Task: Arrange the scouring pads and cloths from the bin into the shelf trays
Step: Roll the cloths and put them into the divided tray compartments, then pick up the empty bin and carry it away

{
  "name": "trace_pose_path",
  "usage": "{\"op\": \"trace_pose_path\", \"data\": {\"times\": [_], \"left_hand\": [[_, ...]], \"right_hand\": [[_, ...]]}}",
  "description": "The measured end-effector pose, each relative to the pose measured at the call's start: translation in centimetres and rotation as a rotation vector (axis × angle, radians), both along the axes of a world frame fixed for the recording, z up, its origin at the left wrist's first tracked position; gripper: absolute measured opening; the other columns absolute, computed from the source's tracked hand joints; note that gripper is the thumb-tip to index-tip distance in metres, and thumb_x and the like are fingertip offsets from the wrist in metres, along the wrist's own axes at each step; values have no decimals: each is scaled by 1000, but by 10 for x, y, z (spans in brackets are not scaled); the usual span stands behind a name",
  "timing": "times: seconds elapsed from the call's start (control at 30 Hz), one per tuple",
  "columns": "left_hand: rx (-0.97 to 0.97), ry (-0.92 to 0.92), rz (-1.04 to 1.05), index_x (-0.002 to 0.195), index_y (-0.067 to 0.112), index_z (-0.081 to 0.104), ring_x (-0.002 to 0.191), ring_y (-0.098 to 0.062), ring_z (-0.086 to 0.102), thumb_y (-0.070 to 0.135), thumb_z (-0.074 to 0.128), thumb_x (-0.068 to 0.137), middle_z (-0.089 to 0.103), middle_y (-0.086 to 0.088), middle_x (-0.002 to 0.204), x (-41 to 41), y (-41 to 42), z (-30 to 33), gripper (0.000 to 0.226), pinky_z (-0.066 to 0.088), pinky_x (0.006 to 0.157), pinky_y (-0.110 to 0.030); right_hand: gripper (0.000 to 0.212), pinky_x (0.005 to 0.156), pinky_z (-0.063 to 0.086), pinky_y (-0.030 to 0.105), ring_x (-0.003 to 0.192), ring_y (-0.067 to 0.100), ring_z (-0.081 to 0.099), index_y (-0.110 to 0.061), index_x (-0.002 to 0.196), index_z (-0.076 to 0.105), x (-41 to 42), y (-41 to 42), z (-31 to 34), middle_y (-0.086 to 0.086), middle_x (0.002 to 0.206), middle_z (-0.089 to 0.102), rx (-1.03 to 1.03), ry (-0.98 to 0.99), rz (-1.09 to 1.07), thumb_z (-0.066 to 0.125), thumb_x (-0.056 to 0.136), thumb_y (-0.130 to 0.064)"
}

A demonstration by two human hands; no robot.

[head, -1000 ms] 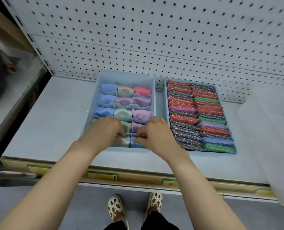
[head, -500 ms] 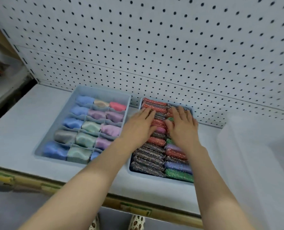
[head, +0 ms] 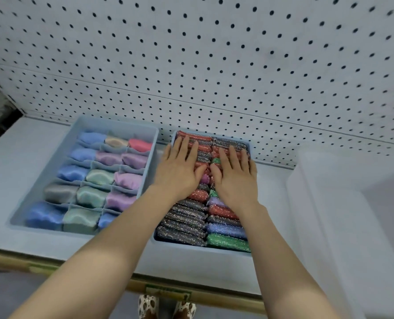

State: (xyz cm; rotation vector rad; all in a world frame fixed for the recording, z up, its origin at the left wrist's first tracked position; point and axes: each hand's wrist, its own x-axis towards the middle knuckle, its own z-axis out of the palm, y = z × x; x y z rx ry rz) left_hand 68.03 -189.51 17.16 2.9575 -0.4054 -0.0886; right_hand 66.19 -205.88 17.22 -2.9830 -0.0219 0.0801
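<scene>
Pegboard (head: pixel 214 65) backed the shelf (head: pixel 14 153) where two blue trays sat side by side. Both the left hand (head: pixel 178 168) and right hand (head: pixel 235 174) lay flat, fingers straight and slightly spread, pressing on the glittery scouring pads (head: pixel 186 217) packed in the right tray (head: pixel 200 248). Rolled cloths (head: pixel 94 194) filled the divided left tray (head: pixel 18 217), apart from the fingers.

A white pegboard wall (head: pixel 214 65) dotted with dark holes is filling the upper half of the view, with a seam running across it where 2 panels are meeting. Below it, a pale grey shelf (head: pixel 25 157) is stretching out, edged in front by a yellowish price rail (head: pixel 168 288) carrying a green label. Grey floor (head: pixel 7 295) is showing beneath. Soft, even light is falling everywhere.
</scene>
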Motion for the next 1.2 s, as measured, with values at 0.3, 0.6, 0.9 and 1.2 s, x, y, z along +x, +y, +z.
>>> {"op": "trace_pose_path", "data": {"times": [0.3,0.6,0.9,1.2], "left_hand": [[19,85,-88,155,20,-3,149,-27,-16,62,6,94,-11,-9,162,-10,8,12,75,-4,122,-48],[46,64,-125,156,20,-6,149,-27,-15,49,19,102,-11,-10,163,-56,8,3,66,-5,121,-50],[-307,145,245,152,-2,6,144,-39,23,53,31,99,20,-26,156,-81,77,5,80,26,112,-49],[-557,143,167,138,16,34,110,-29,55,34,40,102,56,-8,126,-75,88,0,41,42,81,-34]], "right_hand": [[59,122,-1,46,151,25,-5,-33,155,13,-8,-2,8,-2,165,4,67,45,-15,15,101,-55],[59,120,8,48,151,31,-6,-32,156,7,-57,3,0,2,165,0,-14,96,-122,13,101,-53],[74,117,14,52,150,33,-4,-35,155,9,-85,33,6,2,165,2,0,61,-107,11,91,-72],[72,117,12,52,150,33,-5,-36,155,6,-80,47,6,1,165,1,-47,74,-101,11,92,-71]]}}
